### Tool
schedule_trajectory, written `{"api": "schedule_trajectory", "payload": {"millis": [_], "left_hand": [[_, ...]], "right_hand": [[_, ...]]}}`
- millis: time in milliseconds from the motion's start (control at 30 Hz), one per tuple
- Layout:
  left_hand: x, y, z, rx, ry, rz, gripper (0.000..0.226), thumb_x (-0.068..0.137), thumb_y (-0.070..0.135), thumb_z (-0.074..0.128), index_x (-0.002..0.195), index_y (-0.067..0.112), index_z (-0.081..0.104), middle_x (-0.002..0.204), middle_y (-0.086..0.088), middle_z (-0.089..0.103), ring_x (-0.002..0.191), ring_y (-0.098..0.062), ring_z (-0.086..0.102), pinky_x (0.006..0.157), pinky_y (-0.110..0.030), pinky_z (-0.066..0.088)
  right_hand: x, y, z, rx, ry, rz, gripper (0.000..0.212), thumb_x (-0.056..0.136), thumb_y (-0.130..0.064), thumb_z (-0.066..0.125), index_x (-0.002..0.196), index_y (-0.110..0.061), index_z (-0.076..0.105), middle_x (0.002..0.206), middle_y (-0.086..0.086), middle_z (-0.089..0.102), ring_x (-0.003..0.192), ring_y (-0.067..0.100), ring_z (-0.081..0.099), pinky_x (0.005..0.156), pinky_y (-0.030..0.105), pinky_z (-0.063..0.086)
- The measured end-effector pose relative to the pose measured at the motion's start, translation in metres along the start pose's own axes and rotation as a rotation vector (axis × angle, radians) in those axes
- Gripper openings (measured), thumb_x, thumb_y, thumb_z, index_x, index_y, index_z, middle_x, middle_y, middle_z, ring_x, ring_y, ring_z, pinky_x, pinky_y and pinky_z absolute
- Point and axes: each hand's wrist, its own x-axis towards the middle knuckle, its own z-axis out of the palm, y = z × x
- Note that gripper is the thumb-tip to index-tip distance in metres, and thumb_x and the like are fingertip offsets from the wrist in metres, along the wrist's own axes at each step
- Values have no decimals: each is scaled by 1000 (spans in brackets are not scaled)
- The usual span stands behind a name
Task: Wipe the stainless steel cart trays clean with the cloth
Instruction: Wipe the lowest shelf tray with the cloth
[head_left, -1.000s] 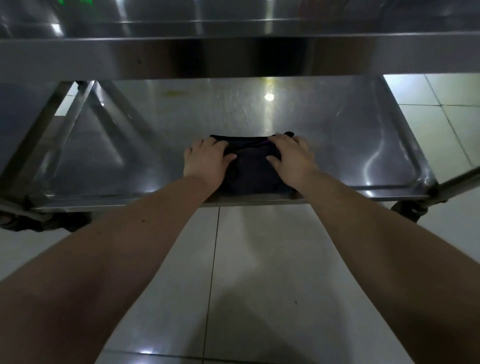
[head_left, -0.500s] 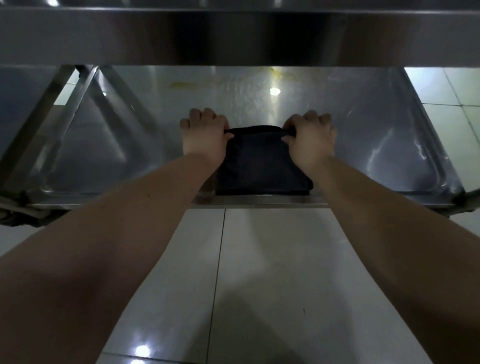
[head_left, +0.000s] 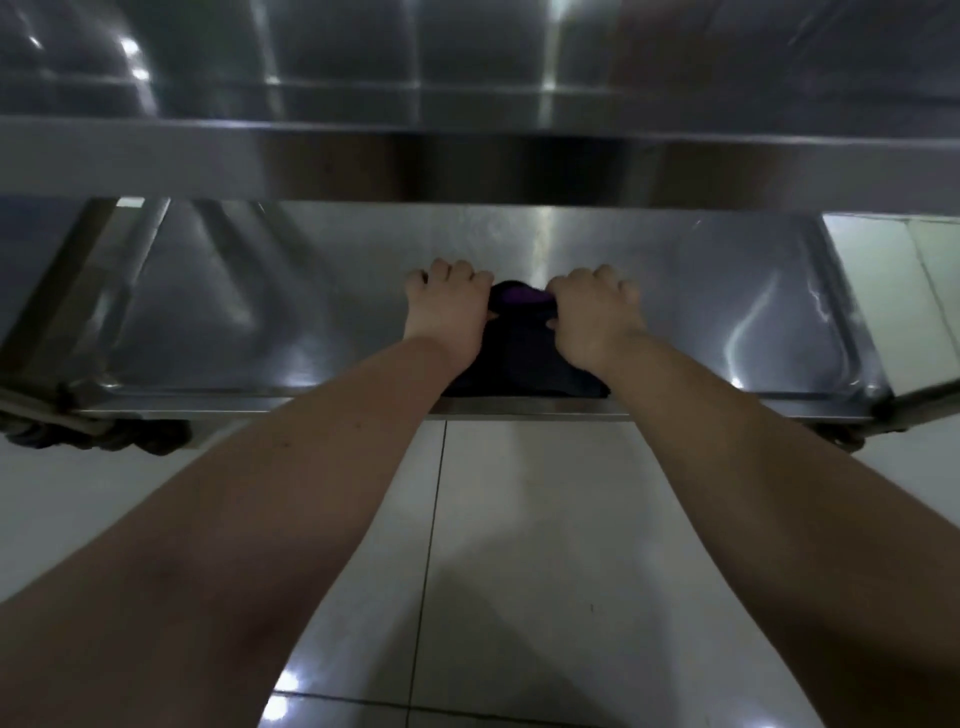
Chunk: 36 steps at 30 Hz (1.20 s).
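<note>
On the lower tray (head_left: 208, 322) of the steel cart, near its front-centre rim, the left hand (head_left: 447, 312) and right hand (head_left: 592, 317) are each clamping curled fingers on the far edge of the soft, dark folded cloth (head_left: 519, 364), which is lying against the metal. The job is seemingly sitting midway: the cloth is covering only the middle strip, leaving this glossy, round-cornered pan's left and right reaches, and perhaps the upper tray (head_left: 467, 156).
</note>
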Motion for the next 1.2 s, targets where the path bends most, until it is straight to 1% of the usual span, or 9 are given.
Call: {"api": "schedule_trajectory", "payload": {"millis": [133,267,333,467,600,700,833,1033,1200], "left_hand": [[-28,5,-29,108,23,101,32,96,31,51,122,15,58,127,-9,50,122,-32,40,108,-49,24],[-83,8,-53,137,89,305,30,94,25,54,119,11,61,124,-8,57,128,-28,41,113,-56,14],[-102,15,-71,181,102,379,24,89,22,62,111,11,66,112,-8,64,122,-28,50,112,-57,22],[-144,31,-121,116,112,505,14,83,22,70,89,9,68,83,-9,64,85,-31,61,96,-44,45],[-186,45,-189,-31,30,526,11,81,12,62,91,11,67,84,-8,60,84,-32,57,90,-40,36],[-209,59,-261,-123,1,517,21,73,8,77,92,12,69,84,-7,61,83,-32,58,90,-41,37],[-226,65,-364,-174,42,520,31,70,9,84,97,17,71,88,-2,63,85,-28,59,87,-38,35],[-229,66,-569,-370,150,497,23,84,12,70,107,13,70,94,-6,66,90,-33,59,81,-40,36],[-220,66,-717,-516,129,561,27,88,16,65,116,19,66,106,-5,64,103,-31,54,89,-41,37]], "right_hand": [[-41,1,-22,35,61,-50,17,87,-17,55,104,-13,58,109,9,53,106,30,45,87,39,27],[-93,7,-39,94,9,-61,30,86,-23,62,114,-12,57,116,9,57,113,31,49,104,41,26],[-121,5,-52,99,-10,-65,31,88,-22,62,116,-12,57,116,10,61,113,32,51,107,42,26],[-184,-2,-98,123,-10,-45,27,87,-17,65,113,-8,62,108,14,65,102,35,56,96,41,34],[-241,-8,-167,113,-108,-102,26,80,-6,68,105,-6,61,97,13,61,87,35,57,74,38,38],[-282,-13,-237,191,-83,-40,24,75,1,69,98,-2,62,90,16,60,77,37,56,62,37,40],[-318,-30,-335,311,63,71,25,72,8,69,94,-2,64,89,14,60,78,35,55,66,35,40],[-350,-64,-525,383,235,213,28,70,9,66,96,0,66,91,15,60,85,37,54,71,41,45],[-378,-84,-674,353,366,270,25,78,1,67,102,-4,68,95,15,60,91,37,55,77,45,45]]}}
